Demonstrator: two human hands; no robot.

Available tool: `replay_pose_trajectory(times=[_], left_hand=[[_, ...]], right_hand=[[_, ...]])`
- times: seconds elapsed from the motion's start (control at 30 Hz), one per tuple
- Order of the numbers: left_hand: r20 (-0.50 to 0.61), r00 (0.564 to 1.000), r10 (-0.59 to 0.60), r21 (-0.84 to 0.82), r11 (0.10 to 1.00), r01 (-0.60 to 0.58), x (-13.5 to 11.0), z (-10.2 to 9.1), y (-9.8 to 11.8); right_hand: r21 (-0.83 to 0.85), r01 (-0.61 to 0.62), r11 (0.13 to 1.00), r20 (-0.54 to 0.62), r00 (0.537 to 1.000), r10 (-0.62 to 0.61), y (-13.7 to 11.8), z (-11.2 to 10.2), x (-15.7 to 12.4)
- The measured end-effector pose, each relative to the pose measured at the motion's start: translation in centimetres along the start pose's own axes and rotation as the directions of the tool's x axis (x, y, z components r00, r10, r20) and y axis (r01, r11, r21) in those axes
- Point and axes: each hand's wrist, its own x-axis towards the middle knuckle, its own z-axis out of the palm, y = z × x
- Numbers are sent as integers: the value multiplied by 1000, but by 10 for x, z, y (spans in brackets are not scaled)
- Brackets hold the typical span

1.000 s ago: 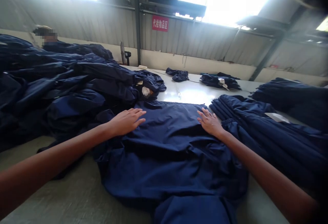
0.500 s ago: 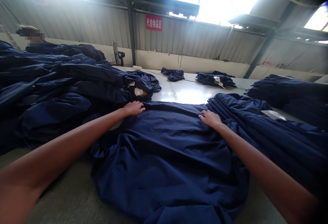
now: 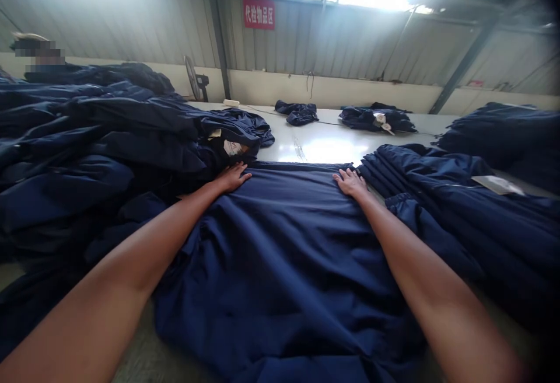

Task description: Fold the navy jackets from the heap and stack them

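Overhead, red sign (image 3: pixel 258 13) "代检物品区" above navy garment (image 3: pixel 280 278)

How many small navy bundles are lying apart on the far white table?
2: a crumpled navy bundle and, to its right, a tagged navy bundle. Others may be hidden behind the nearer garment piles.

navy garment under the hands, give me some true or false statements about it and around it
The left hand lies on the navy garment. True.
The right hand holds a white tag. False: it lies open on the garment; the tag lies on the folded navy stack to the right.
A red sign hangs on the corrugated wall. True.
Another person stands at the far right. False: a person is at the far left, behind a navy heap.
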Motion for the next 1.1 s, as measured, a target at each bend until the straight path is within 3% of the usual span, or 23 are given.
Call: replay_pose_trajectory(times=[0.13,0.23,0.27,0.37,0.47,0.6,0.73,0.87,0.97,1.03,1.1], left_hand=[[32,999,1,-9,1000,-1,-20,-28,35],[-36,996,79,-19,997,-80,-75,-30,65],[-106,977,186,20,982,-185,-100,-25,71],[-222,904,364,166,928,-333,-176,0,62],[-132,942,310,129,947,-294,-215,20,28],[-16,967,256,34,966,-255,-215,27,-3],[43,967,250,45,967,-252,-215,18,0],[224,952,209,83,969,-232,-213,-9,10],[282,926,249,113,950,-290,-200,-36,34],[196,907,372,111,911,-397,-189,-51,66],[53,858,512,101,852,-514,-178,-60,112]], right_hand=[[-7,39,999,15,999,-38,-12,-30,-19],[-58,155,986,-59,986,-159,-13,-46,-65],[-95,214,972,-99,970,-223,-11,-46,-87],[-179,296,938,-189,926,-328,2,-31,-158],[-155,251,956,-136,953,-272,15,-6,-208],[-101,244,965,-53,967,-250,26,11,-221],[-86,257,963,-63,963,-263,25,11,-217],[-83,278,957,-155,945,-288,17,-1,-225],[-106,320,942,-353,873,-336,19,-26,-232],[-113,265,958,-505,815,-285,28,-44,-236],[-103,130,986,-597,785,-166,43,-57,-238]])
